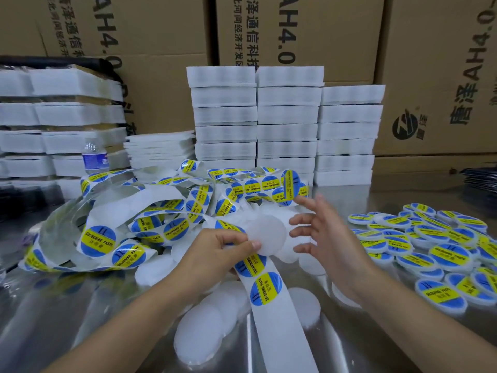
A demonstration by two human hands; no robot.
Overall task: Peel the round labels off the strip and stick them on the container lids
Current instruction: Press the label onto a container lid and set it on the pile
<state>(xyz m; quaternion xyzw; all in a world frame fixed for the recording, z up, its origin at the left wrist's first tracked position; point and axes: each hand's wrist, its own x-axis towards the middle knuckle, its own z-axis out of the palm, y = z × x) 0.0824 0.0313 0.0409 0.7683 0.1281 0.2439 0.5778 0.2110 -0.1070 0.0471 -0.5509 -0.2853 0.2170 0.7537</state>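
Head view: blank white lid point(270, 232) held up at centre over the label strip point(279, 327); step judged as lid taken, label not yet on, and next calls for peeling the nearest round label point(265, 289) and centring it. The left hand point(220, 251) pinches the lid's left edge, thumb on top; the right hand point(320, 232) just right of it, fingers spread, holding nothing. Labelled lids point(430, 254) heaped at right.

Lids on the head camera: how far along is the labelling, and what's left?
Done: a pile of labelled lids lies at the right. In hand: the left hand pinches a blank lid over the label strip; the right hand is open beside it. Left: several unlabelled lids on the table and a tangled strip with many labels.
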